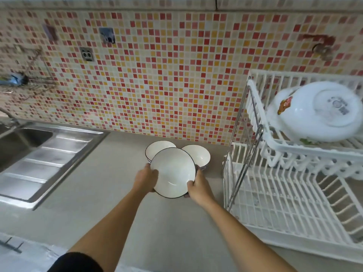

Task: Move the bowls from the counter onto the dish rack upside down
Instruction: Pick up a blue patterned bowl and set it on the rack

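Front bowl (172,173): sitting upright between both hands, seemingly just above the surface (110,203).
Left hand (146,178): fingers gripping its left rim.
Right hand (198,186): fingers clasping its right rim.
Other bowls (197,155): two waiting upright behind.
Dish rack (284,203): standing right, large white bowl (318,112) lying inverted on top.

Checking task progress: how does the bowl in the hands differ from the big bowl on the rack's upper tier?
The held bowl is upright; the big bowl sits upside down. The held bowl is plain with a dark rim; the big bowl carries a cartoon bear. The left hand and right hand grip one; nothing touches the other. Both are white.
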### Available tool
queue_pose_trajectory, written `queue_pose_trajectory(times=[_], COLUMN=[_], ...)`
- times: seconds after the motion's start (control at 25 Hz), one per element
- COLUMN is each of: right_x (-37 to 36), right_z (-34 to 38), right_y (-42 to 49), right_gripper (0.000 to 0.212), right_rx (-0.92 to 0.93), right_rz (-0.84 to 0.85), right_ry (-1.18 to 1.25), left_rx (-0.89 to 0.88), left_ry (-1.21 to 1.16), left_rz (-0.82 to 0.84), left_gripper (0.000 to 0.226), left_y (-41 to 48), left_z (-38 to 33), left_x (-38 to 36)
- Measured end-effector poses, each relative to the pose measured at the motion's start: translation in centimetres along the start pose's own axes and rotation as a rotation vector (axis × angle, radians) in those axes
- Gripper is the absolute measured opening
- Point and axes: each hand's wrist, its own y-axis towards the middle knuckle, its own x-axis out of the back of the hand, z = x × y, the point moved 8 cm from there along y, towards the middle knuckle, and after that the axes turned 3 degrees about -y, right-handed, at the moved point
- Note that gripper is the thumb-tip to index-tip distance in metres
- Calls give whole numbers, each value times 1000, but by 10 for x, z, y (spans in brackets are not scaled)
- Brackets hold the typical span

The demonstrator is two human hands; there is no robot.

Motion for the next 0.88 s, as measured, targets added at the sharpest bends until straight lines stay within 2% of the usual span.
queue_pose_trajectory(times=[0.12,0.28,0.36,0.48,0.6,0.72,0.88], right_x=[31,93,130,191,251,322,413], right_z=[89,189,230,267,271,252,212], right_y=[-24,-68,-98,-140,-159,-173,-188], right_gripper=[58,61,62,63,67,65,62], right_rx=[217,433,563,685,707,704,800], right_rz=[-128,-328,-420,-532,-481,-488,-646], right_ry=[-80,-208,-251,-334,-377,-314,-415], left_rx=[-171,-459,-552,-717,-882,-1025,-1074], left_ry=[-112,-324,-450,-620,-716,-706,-523], left_rz=[-146,-319,-346,-291,-235,-147,109], left_gripper=[36,18,20,23,17,19,15], left_y=[-16,-60,-85,-129,-174,-219,-252], left_z=[-57,-130,-162,-212,-259,-311,-377], left_x=[65,125,140,141,128,96,23])
